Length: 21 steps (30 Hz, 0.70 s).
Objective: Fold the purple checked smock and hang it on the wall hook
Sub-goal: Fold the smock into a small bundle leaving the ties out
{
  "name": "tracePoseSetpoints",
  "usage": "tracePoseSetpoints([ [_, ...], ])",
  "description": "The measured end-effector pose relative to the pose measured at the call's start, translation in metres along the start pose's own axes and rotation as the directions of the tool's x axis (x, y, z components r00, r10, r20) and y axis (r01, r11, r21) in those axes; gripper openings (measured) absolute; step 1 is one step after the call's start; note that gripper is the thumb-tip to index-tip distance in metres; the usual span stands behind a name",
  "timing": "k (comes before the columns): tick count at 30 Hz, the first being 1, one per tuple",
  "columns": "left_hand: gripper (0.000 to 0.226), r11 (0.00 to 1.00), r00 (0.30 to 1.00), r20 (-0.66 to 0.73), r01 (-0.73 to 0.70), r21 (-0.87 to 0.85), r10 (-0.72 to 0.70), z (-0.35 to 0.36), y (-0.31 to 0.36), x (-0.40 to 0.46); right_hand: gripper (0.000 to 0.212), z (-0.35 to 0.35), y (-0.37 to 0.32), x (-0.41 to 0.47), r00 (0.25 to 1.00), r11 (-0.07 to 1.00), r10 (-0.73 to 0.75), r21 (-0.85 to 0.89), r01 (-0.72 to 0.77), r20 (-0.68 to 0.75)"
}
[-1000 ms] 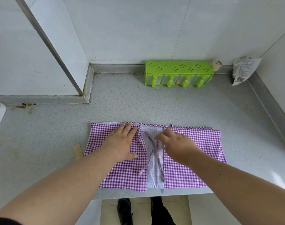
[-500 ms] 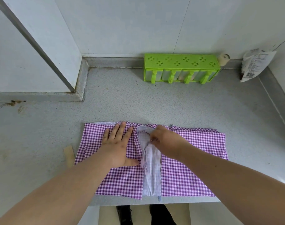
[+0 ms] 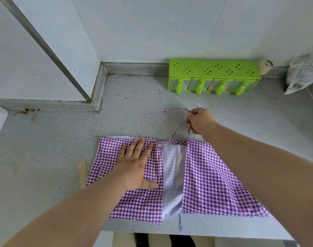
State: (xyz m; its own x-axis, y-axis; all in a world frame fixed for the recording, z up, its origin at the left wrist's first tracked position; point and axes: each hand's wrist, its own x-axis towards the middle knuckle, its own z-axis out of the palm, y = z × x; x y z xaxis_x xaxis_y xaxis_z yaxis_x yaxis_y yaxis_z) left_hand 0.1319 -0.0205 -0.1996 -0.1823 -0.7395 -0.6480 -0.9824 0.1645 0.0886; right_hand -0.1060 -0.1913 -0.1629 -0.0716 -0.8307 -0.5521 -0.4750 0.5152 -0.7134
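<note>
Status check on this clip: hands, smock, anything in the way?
Left hand flat on the smock, pinning it. Right hand pinching the tie strings, drawn away from the body. Smock partly folded on the counter; nothing in the way.

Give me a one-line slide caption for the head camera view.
Left hand presses purple checked smock flat; right hand pulls its ties away.

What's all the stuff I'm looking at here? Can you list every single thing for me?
smock: one, purple checked with pale lining, flat at the counter's near edge
tie strings: purple checked, pulled up from the smock's top edge
counter: one, grey speckled
rack: one, bright green, against the back wall
packet: one, white printed, far right corner
small jar: one, cream, beside the rack
strip: one, tan, left of the smock
left hand: pressing flat on the smock
right hand: pinching the tie strings
</note>
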Motion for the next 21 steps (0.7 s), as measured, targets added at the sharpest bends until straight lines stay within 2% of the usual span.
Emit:
tracePoseSetpoints([
  [1, 0.144, 1.0, 1.0, 0.001, 0.002, 0.003, -0.002, -0.001, 0.001, 0.0, 0.004, -0.001, 0.002, 0.001, 1.0, 0.999, -0.007, -0.052, 0.009, 0.029],
  [3, 0.144, 1.0, 1.0, 0.01, 0.008, 0.003, -0.008, -0.003, 0.002, -0.001, 0.019, -0.001, 0.006, -0.005, 0.996, 0.984, -0.028, -0.173, 0.043, 0.089],
  [5, 0.142, 1.0, 1.0, 0.023, 0.014, -0.009, -0.014, -0.006, 0.003, -0.002, 0.039, -0.002, 0.012, -0.018, 0.986, 0.954, -0.103, -0.268, 0.135, 0.131],
  [7, 0.133, 0.999, 1.0, -0.015, 0.012, -0.035, -0.012, -0.013, 0.006, -0.003, 0.05, -0.005, 0.019, -0.034, 0.974, 0.92, -0.184, -0.324, 0.218, 0.135],
  [9, 0.112, 0.997, 0.991, -0.132, -0.019, -0.077, 0.009, -0.025, 0.011, -0.004, 0.048, -0.007, 0.029, -0.047, 0.957, 0.858, -0.276, -0.426, 0.288, 0.09],
  [12, 0.069, 0.989, 0.933, -0.342, -0.138, -0.051, 0.112, -0.046, 0.026, 0.001, 0.042, -0.01, 0.046, -0.066, 0.904, 0.753, -0.426, -0.539, 0.377, 0.037],
  [15, 0.04, 0.963, 0.886, -0.381, -0.257, 0.076, 0.266, -0.059, 0.042, 0.013, 0.02, -0.011, 0.061, -0.081, 0.841, 0.618, -0.532, -0.633, 0.466, 0.1],
  [17, 0.036, 0.946, 0.885, -0.335, -0.298, 0.125, 0.323, -0.063, 0.051, 0.022, 0.015, -0.012, 0.069, -0.088, 0.824, 0.505, -0.526, -0.704, 0.5, 0.209],
  [19, 0.038, 0.949, 0.889, -0.335, -0.303, 0.082, 0.313, -0.065, 0.053, 0.029, 0.024, -0.013, 0.077, -0.092, 0.82, 0.428, -0.489, -0.738, 0.523, 0.298],
  [21, 0.044, 0.965, 0.9, -0.362, -0.264, -0.004, 0.244, -0.065, 0.051, 0.032, 0.034, -0.015, 0.082, -0.094, 0.835, 0.435, -0.454, -0.741, 0.512, 0.31],
])
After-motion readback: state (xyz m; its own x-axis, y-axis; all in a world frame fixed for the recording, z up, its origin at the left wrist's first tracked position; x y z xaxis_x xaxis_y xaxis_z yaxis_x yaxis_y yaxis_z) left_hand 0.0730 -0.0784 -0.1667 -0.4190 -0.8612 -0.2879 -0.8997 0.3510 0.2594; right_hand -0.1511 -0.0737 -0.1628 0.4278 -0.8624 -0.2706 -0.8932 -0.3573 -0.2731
